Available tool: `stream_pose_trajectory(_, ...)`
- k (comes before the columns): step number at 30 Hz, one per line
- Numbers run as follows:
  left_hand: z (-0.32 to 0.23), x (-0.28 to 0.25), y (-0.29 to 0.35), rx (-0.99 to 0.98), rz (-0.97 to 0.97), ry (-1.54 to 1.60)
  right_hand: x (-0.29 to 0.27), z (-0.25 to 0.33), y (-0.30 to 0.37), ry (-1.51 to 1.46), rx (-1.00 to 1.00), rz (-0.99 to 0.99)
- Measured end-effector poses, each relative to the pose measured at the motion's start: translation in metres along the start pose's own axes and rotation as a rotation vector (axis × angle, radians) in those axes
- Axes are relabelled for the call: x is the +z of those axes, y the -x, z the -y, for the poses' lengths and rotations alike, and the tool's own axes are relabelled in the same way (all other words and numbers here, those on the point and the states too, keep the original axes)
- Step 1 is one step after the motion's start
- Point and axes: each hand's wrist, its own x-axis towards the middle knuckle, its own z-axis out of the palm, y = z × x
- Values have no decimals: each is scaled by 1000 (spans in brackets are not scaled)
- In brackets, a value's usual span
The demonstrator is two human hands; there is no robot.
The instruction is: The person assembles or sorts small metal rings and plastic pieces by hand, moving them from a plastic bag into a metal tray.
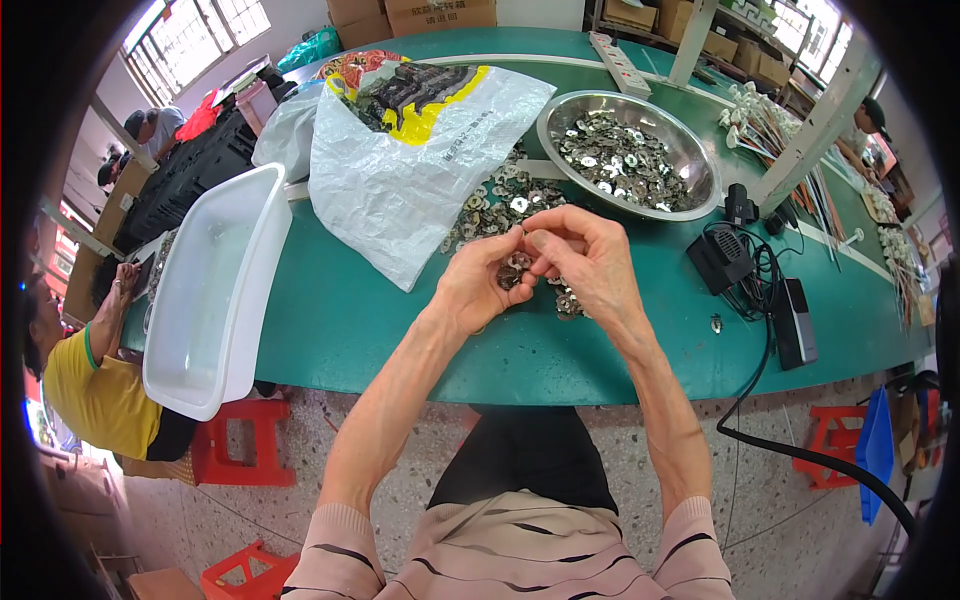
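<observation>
My left hand (481,283) is cupped round several small round metal pieces (513,270), shiny and with holes in the middle. Close against it, my right hand (588,258) has its thumb and fingers pinched together; whatever lies between those fingertips is too small to make out. Behind my hands a loose pile of the same metal pieces (515,204) spreads over the green table (480,360), partly under a white woven sack (400,190). More of them fill a wide steel bowl (712,196) at the far right. A few lie beside my right hand.
A long white plastic tub (262,290) stands at the left edge. To the right are a black power adapter (793,325), a black box-shaped device (718,258) and coiled cable. A power strip (618,64) lies at the back. A person in a yellow shirt (95,385) sits at left.
</observation>
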Motion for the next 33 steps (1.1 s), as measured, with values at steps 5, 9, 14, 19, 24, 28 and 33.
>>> stream_pose_trajectory(5,-2,1,0,46,-62,-95,-19,-19,-2,203,-38,-113)
stream_pose_trajectory(9,-3,-2,-1,82,-85,-65,-30,-28,5,647,-101,24)
stream_pose_trajectory(14,-4,1,0,105,-93,-104,-31,-25,10,858,-38,113)
stream_pose_trajectory(19,-4,1,2,100,-92,-127,-33,-27,9,715,-8,110)
stream_pose_trajectory(24,-3,4,2,99,-91,-149,-36,-23,9,505,12,77)
stream_pose_trajectory(28,-4,4,2,101,-87,-169,-35,-26,10,533,18,94)
stream_pose_trajectory(33,-4,2,2,104,-65,-190,-35,-32,11,669,-68,168)
